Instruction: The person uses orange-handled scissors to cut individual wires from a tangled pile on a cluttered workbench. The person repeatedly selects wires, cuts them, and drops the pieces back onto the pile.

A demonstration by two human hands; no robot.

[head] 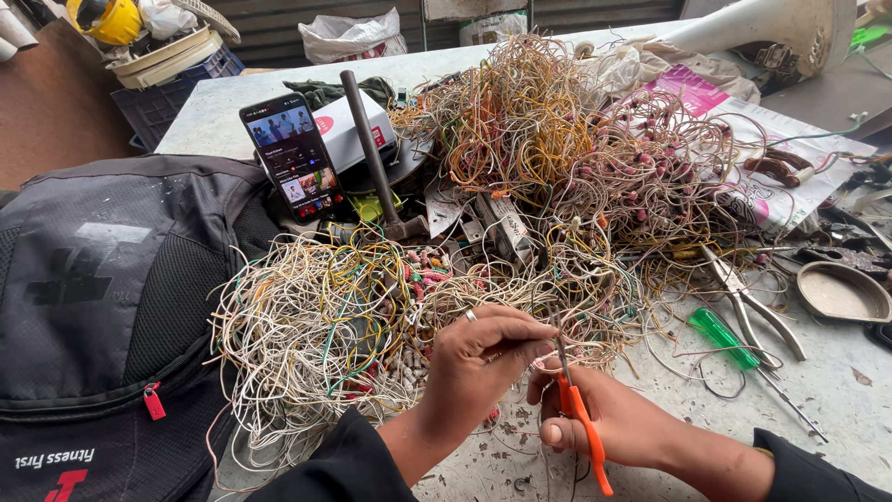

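Head view: my left hand (483, 358) pinches a wire (548, 346); my right hand (609, 423) grips scissors (578, 414). Cutting step; next, blades at twelve o'clock need aligning.

Orange handles are seen on the small metal scissors (578, 409). White, yellow, green and pale pink strands are mixed through the tangled heap of thin insulated wires (502, 214). A translucent green handle is shown on the slim screwdriver (723, 337). The large fabric backpack (102, 316) is coloured black, with white lettering and a red zip tag. The speckled stone tabletop (836, 409) is grey.
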